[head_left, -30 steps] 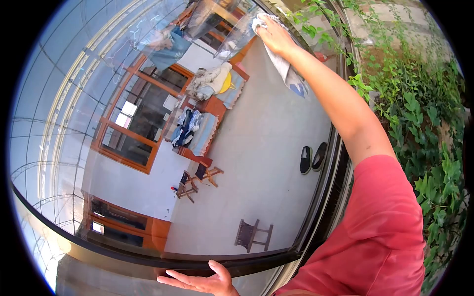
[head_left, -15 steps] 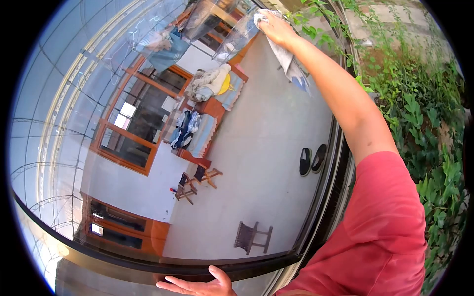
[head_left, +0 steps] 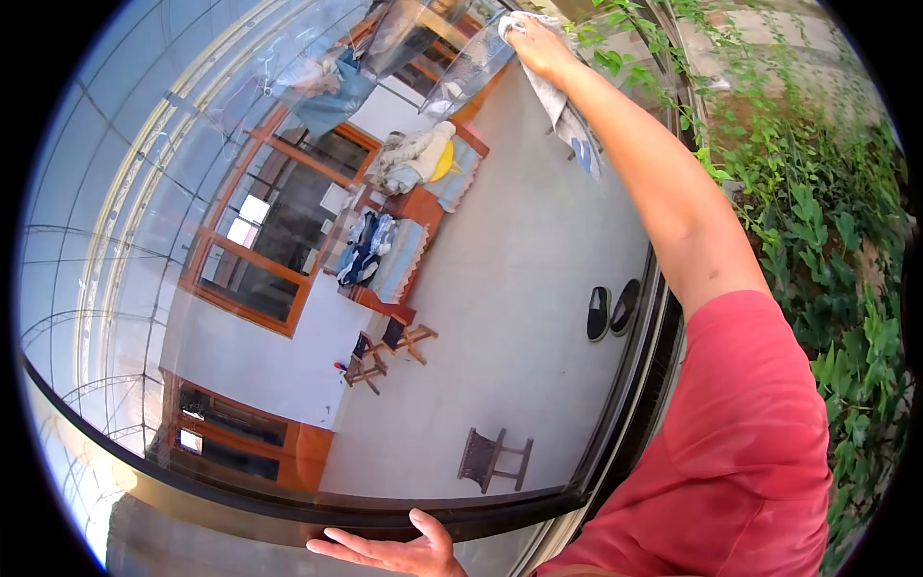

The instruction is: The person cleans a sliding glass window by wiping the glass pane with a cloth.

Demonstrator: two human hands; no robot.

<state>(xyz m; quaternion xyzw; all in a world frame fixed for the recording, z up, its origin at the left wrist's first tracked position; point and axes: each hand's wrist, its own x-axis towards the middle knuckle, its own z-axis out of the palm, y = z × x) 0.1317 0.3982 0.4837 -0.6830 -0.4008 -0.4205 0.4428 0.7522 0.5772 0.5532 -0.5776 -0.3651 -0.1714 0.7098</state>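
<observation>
And here's the right hand (head_left: 538, 46), out at full stretch, clenched on a pale cloth (head_left: 556, 108) up by the top right edge of the glass pane (head_left: 519, 250)! The cloth is bunched at the fingers, with a blue-marked tail trailing beside the forearm; its folds half cover the fingertips, and whether the whole of it touches the glass, I cannot tell.

Down at the pane's bottom edge, the left hand (head_left: 409, 555) has a released grip, bare fingers spread just beside the dark frame (head_left: 519, 510); contact is hard to judge, and the wrist is cut off below.

Through the glass: dark shoes (head_left: 598, 313) near the pane's right edge, a small stool (head_left: 478, 460) towards its bottom right corner, and heaped clothes (head_left: 361, 252) further in, blurred by reflections. Over on the right, the red sleeve (head_left: 755, 413) blocks part of the green leaves (head_left: 803, 240).
</observation>
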